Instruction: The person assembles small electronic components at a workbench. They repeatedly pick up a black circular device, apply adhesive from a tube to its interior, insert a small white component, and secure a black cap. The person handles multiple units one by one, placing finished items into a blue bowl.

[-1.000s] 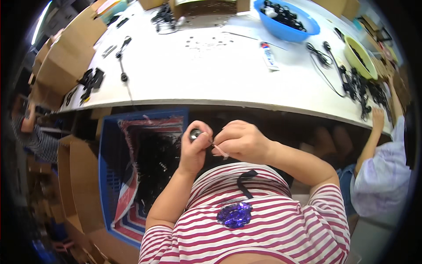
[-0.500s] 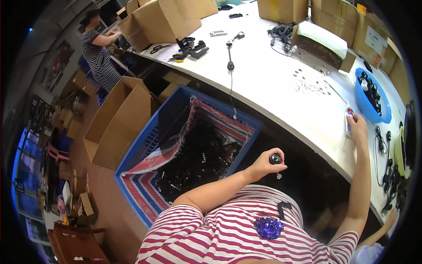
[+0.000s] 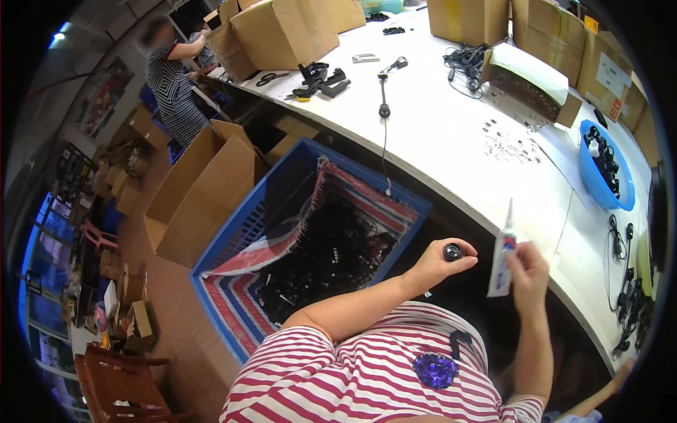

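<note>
Between the thumb and fingers of my left hand (image 3: 431, 268) is a small round black part with a glossy end (image 3: 452, 252). It is held in front of my striped shirt, just off the table's near edge. My right hand (image 3: 530, 275) grips a white squeeze tube (image 3: 500, 273) with a long thin nozzle pointing up. The tube is to the right of the black part and apart from it. On the white table (image 3: 451, 148) beyond lie scattered small round pieces (image 3: 509, 144) and a short black cable (image 3: 383, 95).
A blue crate (image 3: 240, 218) lined with striped cloth holds many dark parts, left of my hands. A blue basin (image 3: 591, 176) of black parts stands on the table at right. Cardboard boxes (image 3: 285, 39) line the far side. A person (image 3: 173, 92) stands far left; another person's arm (image 3: 599, 398) shows lower right.
My right hand has picked the white tube up off the table and brought it left and nearer, close to my left hand. The left hand keeps hold of the black part.
</note>
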### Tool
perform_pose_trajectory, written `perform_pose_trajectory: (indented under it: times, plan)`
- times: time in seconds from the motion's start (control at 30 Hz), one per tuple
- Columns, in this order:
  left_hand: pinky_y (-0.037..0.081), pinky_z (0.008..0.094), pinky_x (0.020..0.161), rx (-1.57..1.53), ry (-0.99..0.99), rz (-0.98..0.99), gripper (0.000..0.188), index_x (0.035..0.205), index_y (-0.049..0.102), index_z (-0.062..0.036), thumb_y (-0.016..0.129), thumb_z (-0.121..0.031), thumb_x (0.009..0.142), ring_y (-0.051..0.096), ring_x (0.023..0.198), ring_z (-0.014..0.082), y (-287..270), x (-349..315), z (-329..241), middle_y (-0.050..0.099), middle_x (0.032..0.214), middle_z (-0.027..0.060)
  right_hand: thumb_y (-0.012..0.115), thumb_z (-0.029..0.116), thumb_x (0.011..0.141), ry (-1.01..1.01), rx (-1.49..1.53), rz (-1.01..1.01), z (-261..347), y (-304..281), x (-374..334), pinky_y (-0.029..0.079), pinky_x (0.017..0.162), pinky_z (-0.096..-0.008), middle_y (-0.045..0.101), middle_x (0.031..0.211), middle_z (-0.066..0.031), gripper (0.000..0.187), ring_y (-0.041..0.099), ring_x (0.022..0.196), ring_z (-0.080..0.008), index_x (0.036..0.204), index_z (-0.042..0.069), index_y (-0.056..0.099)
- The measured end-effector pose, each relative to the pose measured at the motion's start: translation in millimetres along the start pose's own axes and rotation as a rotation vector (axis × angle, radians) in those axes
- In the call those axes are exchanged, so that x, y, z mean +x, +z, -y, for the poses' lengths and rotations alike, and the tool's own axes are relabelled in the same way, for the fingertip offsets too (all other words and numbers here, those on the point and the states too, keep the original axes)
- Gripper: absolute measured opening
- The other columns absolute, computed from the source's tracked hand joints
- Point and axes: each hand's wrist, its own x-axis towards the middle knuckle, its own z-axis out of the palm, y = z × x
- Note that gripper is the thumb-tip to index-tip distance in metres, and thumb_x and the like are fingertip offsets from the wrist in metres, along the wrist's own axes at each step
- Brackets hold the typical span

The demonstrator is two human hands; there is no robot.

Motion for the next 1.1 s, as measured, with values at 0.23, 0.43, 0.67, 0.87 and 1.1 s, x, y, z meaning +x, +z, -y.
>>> perform_pose_trajectory:
  times: [0.23,0.43,0.67,0.87,1.1]
  plan:
    - [0.042,0.0173,0.063,0.012,-0.049,0.012,0.015,0.089,0.064,-0.0011,0.066,-0.010,0.077,0.052,0.071,0.0032,1.3,-8.1,-18.5,0.060,0.076,-0.0013,0.060,0.005,0.079,-0.136,0.014,0.076,-6.7,35.1,-31.5,0.037,0.050,-0.0220,0.052,0.064,-0.0031,0.006,0.048,0.056,-0.0077,0.080,0.001,0.056]
    - [0.046,0.0205,0.069,0.071,-0.093,0.013,0.023,0.094,0.062,0.0017,0.068,-0.005,0.073,0.057,0.075,0.0073,11.6,-23.7,-14.4,0.063,0.084,0.0052,0.059,0.015,0.082,-0.249,-0.203,0.087,-3.6,32.2,-40.4,0.043,0.049,-0.0313,0.054,0.066,-0.0116,0.012,0.054,0.055,-0.0252,0.079,0.003,0.056]
    - [0.048,0.0205,0.068,0.056,-0.107,0.073,0.027,0.095,0.062,0.0040,0.071,-0.006,0.072,0.059,0.075,0.0085,11.7,-18.4,-10.6,0.064,0.084,0.0060,0.062,0.023,0.081,-0.320,-0.326,0.001,-13.1,34.5,-42.0,0.041,0.042,-0.0308,0.050,0.053,-0.0086,0.023,0.053,0.045,-0.0232,0.069,0.006,0.051]
    - [0.048,0.0207,0.067,0.002,-0.159,0.071,0.025,0.092,0.062,0.0032,0.072,-0.005,0.071,0.059,0.073,0.0084,14.3,-20.8,-9.0,0.064,0.081,0.0056,0.060,0.021,0.082,-0.310,-0.176,0.026,-23.2,36.8,-47.2,0.038,0.041,-0.0311,0.047,0.054,-0.0099,0.025,0.050,0.045,-0.0236,0.067,0.004,0.048]
    - [0.049,0.0206,0.066,0.023,-0.167,0.084,0.021,0.088,0.063,0.0018,0.072,-0.005,0.070,0.059,0.071,0.0083,15.2,-19.7,-7.5,0.064,0.078,0.0048,0.059,0.019,0.083,-0.313,-0.114,0.046,-25.8,37.2,-47.2,0.037,0.041,-0.0307,0.046,0.054,-0.0105,0.027,0.048,0.045,-0.0240,0.066,0.003,0.047]
